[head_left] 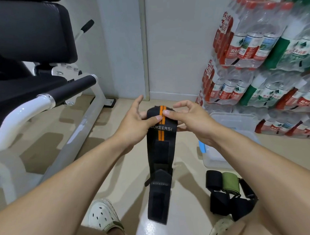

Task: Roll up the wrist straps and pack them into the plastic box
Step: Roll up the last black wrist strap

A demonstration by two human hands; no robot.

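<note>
Beside plastic box (239,121): rolled straps (224,183); both hands (133,123) (195,119) pinch wrist strap (160,152).

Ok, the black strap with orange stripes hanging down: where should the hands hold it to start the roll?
At its top end, where both hands already meet. The striped strap hangs long and flat, top edge folded over. The left hand and right hand pinch that fold from either side, thumbs on the near face; probably roll downward from there.
</note>
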